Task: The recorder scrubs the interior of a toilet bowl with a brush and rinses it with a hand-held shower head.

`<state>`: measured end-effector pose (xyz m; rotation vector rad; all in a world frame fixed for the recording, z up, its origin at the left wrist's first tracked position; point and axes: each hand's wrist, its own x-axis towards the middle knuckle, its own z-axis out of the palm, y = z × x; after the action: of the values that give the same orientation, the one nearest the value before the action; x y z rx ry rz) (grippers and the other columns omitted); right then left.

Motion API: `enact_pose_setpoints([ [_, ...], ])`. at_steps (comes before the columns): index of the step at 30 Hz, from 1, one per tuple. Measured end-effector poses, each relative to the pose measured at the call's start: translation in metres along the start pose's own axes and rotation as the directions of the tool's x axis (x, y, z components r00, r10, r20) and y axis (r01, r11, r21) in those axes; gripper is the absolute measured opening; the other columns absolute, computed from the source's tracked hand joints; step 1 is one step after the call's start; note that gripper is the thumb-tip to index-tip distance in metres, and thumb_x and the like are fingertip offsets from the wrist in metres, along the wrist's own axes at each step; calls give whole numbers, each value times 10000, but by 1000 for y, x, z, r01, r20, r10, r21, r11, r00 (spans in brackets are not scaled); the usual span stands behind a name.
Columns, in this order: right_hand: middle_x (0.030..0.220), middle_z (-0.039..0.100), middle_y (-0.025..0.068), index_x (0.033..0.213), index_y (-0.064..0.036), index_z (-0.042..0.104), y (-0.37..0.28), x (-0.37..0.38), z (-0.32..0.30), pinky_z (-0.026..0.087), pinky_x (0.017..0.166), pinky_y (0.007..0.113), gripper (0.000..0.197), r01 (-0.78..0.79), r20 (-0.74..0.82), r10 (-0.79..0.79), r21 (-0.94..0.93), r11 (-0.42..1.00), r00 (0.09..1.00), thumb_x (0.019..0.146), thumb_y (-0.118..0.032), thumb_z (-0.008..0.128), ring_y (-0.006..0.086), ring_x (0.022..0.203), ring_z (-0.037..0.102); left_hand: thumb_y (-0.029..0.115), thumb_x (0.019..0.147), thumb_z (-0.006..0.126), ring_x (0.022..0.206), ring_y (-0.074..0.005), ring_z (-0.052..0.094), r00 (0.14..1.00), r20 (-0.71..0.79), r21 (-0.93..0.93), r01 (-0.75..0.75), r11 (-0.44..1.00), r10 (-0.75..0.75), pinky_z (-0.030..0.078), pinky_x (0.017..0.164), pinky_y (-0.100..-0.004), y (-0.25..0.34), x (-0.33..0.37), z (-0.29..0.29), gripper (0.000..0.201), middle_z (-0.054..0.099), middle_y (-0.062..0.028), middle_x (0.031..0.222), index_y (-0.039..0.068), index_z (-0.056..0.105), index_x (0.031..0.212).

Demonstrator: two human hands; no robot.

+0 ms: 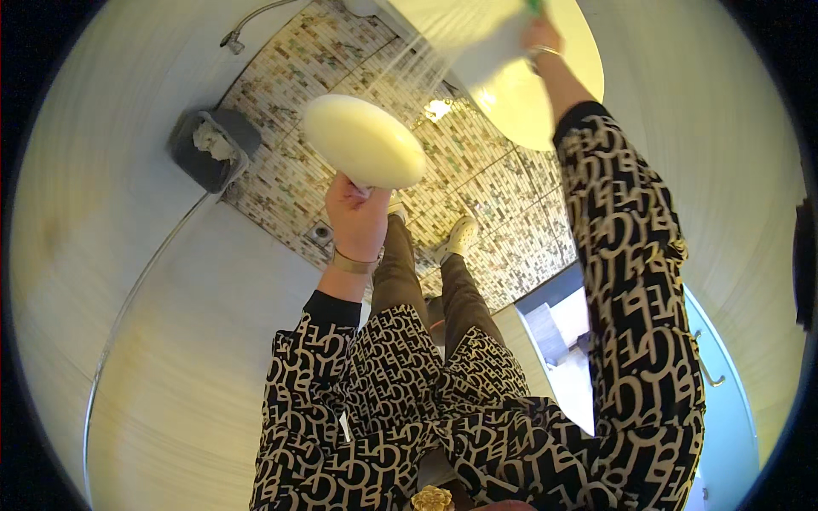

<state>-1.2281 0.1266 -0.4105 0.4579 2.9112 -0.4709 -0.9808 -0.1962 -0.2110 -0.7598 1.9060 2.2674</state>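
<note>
My left hand (356, 213) is closed around the handle of a large round white shower head (365, 140), whose broad back faces me. Thin jets of water (413, 64) stream from it toward a big, glossy cream-white rounded surface (571, 81), perhaps a basin. Over that surface my right hand (542, 34) reaches out at the top of the view, blurred by motion. Its fingers are closed on a small green object (535, 7), cut off by the frame's edge, whose kind I cannot make out. A grey shadow lies to the left of this hand.
A dark grey waste bin (194, 162) with crumpled white paper stands by the left wall. Mosaic-patterned tiles (298, 72) cover the wet floor, with a round drain (320, 232) near my feet. A metal tap (234, 41) is at upper left, a light blue door (724, 400) at right.
</note>
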Motion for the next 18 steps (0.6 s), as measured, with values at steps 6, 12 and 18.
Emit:
enact_pose_setpoints([
  [6, 974, 604, 157, 1354, -207, 326, 44, -57, -36, 476, 696, 387, 509, -399, -22, 422, 278, 874, 907, 860, -186, 444, 280, 813, 604, 38, 780, 646, 683, -36, 448, 1000, 25, -1, -7, 1000, 7, 369, 613, -192, 3, 2, -5, 110, 550, 26, 772, 29, 561, 849],
  [12, 702, 584, 136, 1367, -258, 325, -25, -124, 15, 447, 564, 338, 552, -417, -99, 482, 370, 830, 871, 844, -145, 462, 202, 615, 572, 57, 780, 650, 716, -49, 478, 997, 31, 73, 63, 995, -66, 394, 645, -208, -4, -3, 0, 139, 571, 10, 791, 13, 575, 889],
  [18, 723, 602, 218, 1376, -333, 249, -33, -172, 3, 452, 596, 437, 555, -147, 45, 141, 226, 963, 989, 877, -182, 439, 358, 648, 594, 64, 788, 642, 802, -80, 541, 990, 124, 90, 55, 994, -66, 430, 703, -233, -6, -16, 26, 168, 617, -40, 894, -1, 573, 927],
])
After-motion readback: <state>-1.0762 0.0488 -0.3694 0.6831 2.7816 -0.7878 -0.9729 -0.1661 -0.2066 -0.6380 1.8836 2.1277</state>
